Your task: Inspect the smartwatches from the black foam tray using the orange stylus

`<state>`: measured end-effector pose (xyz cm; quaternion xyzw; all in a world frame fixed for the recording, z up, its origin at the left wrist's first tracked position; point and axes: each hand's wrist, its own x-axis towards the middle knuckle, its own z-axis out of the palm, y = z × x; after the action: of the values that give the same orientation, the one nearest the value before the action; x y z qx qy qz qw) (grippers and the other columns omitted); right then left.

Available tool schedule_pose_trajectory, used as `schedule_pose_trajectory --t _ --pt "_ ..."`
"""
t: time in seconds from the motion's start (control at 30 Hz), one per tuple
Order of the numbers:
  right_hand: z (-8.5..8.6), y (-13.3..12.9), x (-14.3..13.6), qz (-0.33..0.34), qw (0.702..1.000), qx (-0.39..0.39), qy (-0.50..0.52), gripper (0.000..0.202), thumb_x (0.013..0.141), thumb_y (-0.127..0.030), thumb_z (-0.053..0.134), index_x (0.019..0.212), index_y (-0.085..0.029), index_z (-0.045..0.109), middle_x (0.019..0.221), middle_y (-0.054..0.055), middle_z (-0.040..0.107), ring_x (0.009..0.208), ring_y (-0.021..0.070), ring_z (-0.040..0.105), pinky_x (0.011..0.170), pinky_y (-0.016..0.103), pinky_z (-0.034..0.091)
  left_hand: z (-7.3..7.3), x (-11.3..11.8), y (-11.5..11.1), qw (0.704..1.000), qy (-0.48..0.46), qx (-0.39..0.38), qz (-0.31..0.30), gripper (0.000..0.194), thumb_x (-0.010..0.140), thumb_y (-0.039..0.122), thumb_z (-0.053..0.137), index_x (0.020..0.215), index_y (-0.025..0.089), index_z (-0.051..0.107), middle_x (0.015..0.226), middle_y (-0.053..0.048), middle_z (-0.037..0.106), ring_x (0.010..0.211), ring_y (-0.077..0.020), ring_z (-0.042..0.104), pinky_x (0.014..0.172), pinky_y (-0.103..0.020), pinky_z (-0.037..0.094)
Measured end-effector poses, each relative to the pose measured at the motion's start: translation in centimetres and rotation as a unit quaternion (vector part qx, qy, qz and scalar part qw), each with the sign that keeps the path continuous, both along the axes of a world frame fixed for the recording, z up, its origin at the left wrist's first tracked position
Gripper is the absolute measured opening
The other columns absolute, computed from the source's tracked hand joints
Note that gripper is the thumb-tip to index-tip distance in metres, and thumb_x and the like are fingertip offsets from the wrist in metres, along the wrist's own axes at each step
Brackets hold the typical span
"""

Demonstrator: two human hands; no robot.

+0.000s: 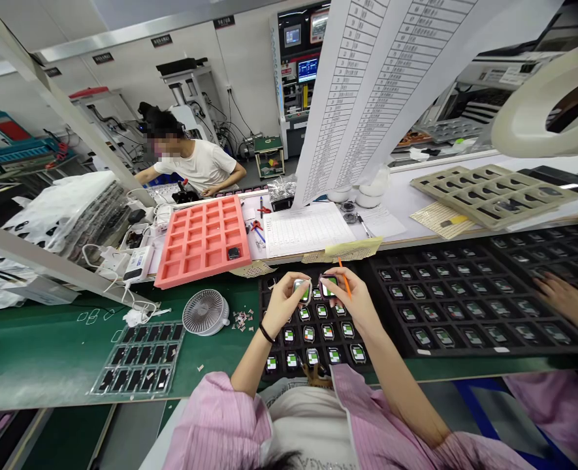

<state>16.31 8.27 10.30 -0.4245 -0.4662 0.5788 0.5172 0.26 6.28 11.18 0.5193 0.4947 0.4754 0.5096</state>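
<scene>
Over a black foam tray (pixel 299 358) of lit watch faces, my left hand (pixel 281 303) holds a silver-edged watch face (pixel 302 290) with a green and white screen. My right hand (pixel 357 301) grips a second, dark-edged watch face (pixel 328 285), also lit green and white. An orange stick (pixel 344 279) is held in the same right hand, pointing up and away. The two watch faces are side by side, a small gap between them. Several rows of watch faces lie in the tray pockets below both hands.
A pink tray (pixel 203 238) holding one dark watch piece stands back left, near a small fan (pixel 206 312) and a clear tray (pixel 139 359). More black trays (pixel 458 297) lie right, with another person's hands (pixel 570 301). Paper sheets (pixel 352 98) hang ahead. A person (pixel 198 163) sits beyond.
</scene>
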Motion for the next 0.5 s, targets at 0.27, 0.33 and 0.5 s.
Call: schedule_pose_trajectory --t 0.27,0.33,0.5 --pt "-1.6 0.5 1.1 0.072 0.996 0.047 0.003 0.042 0.069 -0.033 0.079 0.104 -0.025 0.057 0.096 0.003 0.063 0.061 0.0127 0.062 0.041 0.022 0.045 -0.7 -0.6 -0.1 0.998 -0.012 0.038 -0.053 0.043 0.08 0.034 0.068 0.119 0.02 0.053 0.122 -0.009 0.054 0.093 -0.0162 0.058 0.071 -0.025 0.054" --pt "-1.7 0.5 1.4 0.081 0.996 0.046 0.011 0.043 0.072 -0.034 0.077 0.108 -0.026 0.056 0.099 0.005 0.063 0.064 0.015 0.064 0.04 0.023 0.046 -0.9 -0.9 -0.1 0.997 -0.022 0.032 -0.069 0.049 0.083 0.033 0.065 0.127 0.022 0.048 0.121 -0.009 0.054 0.09 -0.0154 0.059 0.069 -0.025 0.052" --pt "-1.0 0.3 2.0 0.104 0.994 0.032 0.021 0.041 0.077 -0.034 0.073 0.113 -0.027 0.054 0.109 0.007 0.062 0.071 0.0161 0.065 0.05 0.027 0.053 -1.2 -1.6 0.2 0.993 -0.058 0.03 -0.099 0.056 0.088 0.035 0.057 0.14 0.024 0.038 0.117 -0.011 0.055 0.084 -0.0144 0.057 0.056 -0.021 0.044"
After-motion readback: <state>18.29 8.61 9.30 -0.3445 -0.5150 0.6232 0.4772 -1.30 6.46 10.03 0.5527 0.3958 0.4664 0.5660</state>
